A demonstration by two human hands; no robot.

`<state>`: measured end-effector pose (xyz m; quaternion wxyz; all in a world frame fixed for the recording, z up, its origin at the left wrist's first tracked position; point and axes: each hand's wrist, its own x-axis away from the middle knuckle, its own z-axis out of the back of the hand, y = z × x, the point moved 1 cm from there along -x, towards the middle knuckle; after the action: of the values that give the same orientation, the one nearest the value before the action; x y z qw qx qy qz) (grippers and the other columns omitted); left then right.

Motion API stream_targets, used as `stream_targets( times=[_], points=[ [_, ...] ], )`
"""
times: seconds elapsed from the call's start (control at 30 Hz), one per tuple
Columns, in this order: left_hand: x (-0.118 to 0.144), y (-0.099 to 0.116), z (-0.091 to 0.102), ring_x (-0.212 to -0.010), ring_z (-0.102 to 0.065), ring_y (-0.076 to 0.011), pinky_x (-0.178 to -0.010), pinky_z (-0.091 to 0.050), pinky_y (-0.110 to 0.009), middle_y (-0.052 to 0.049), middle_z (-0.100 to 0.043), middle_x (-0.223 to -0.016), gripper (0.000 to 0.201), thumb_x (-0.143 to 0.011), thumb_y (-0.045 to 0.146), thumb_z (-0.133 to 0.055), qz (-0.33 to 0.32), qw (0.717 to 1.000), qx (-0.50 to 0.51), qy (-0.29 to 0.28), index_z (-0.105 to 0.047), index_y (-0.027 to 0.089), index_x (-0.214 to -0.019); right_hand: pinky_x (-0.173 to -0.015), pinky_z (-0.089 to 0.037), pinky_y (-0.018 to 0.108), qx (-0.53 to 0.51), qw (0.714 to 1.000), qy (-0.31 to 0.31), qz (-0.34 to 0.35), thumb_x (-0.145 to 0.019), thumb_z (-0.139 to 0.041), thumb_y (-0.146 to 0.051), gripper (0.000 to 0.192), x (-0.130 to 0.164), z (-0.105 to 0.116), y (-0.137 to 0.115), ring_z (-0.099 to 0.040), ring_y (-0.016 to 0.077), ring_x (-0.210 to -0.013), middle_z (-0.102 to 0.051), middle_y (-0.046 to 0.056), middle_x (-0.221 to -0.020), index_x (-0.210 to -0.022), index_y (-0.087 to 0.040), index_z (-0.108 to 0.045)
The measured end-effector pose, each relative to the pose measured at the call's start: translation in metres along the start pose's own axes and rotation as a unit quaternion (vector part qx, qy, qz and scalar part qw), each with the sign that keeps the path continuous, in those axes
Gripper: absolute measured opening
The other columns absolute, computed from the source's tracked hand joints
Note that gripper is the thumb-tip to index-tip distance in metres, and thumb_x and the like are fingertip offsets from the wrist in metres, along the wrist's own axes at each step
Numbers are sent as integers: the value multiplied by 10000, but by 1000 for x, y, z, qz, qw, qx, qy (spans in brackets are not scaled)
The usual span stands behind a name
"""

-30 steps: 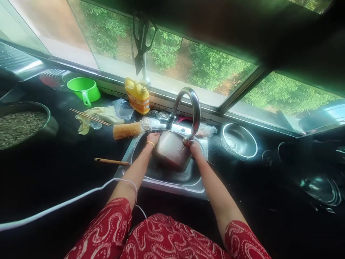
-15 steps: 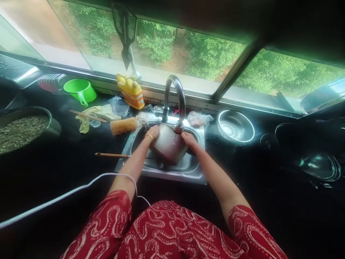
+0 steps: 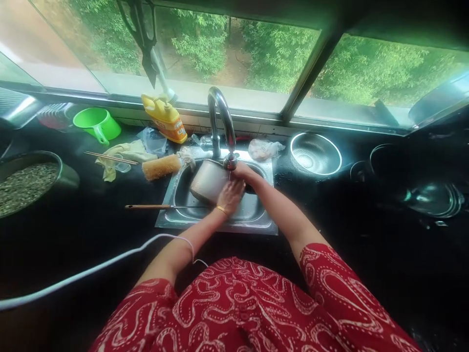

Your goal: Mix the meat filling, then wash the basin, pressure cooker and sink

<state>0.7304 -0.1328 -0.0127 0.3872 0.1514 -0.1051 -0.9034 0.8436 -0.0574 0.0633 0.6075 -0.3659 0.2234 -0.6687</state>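
Metal pot point(image 3: 207, 180) leans in sink point(image 3: 269, 222), by tap point(image 3: 227, 124). Left hand point(image 3: 230, 197) reaches across, flat at pot's side, fingers stretched out. Right hand point(image 3: 242, 171) just above; fingers hidden, cannot tell if gripping.

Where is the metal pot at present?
In the head view, the metal pot is left of centre, in the sink, under the faucet, with the left hand at its right side.

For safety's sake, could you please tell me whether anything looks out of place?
Yes: a white cord crosses in front of the left forearm, which looks odd during work at a sink; whether it touches is unclear.
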Motion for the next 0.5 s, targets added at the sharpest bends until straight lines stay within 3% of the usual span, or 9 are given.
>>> stream_targets(
  times=[0.13,0.2,0.27,0.43,0.5],
  points=[
    [-10,-96,39,-1419,-326,-278,-1183,-242,-452,-184,-482,-1437,487,-918,196,-371,147,985,9,86,-498,68,-1371,-670,-385,236,51,998,-36,3,-834,-493,-326,262,4,18,20,-493,144,-701,-577,-3,-652,-684,-163,-634],
    [-11,-112,44,-1389,-377,-287,-1157,-293,-460,-209,-521,-1390,490,-915,177,-340,192,977,24,88,-495,43,-1360,-640,-365,236,77,996,-48,-9,-855,-476,-337,305,8,25,29,-490,142,-674,-566,1,-643,-650,-164,-620],
    [-11,-93,37,-1385,-383,-294,-1143,-317,-454,-218,-494,-1414,502,-912,178,-343,185,978,30,92,-477,41,-1377,-625,-353,240,92,994,-53,-10,-883,-455,-361,359,10,26,30,-493,141,-653,-563,9,-635,-626,-164,-611],
    [-4,16,5,-1425,-316,-290,-1165,-269,-471,-145,-406,-1506,553,-878,125,-402,41,997,27,63,-448,146,-1428,-664,-389,249,101,994,-35,-13,-901,-484,-375,387,1,16,12,-558,169,-691,-598,42,-613,-610,-167,-630],
    [-7,28,5,-1418,-329,-281,-1160,-275,-474,-120,-424,-1499,539,-890,127,-401,4,998,35,46,-461,187,-1421,-662,-405,252,104,993,-34,-37,-894,-512,-373,381,-4,19,6,-569,179,-693,-587,49,-579,-596,-168,-630]
  ],
)
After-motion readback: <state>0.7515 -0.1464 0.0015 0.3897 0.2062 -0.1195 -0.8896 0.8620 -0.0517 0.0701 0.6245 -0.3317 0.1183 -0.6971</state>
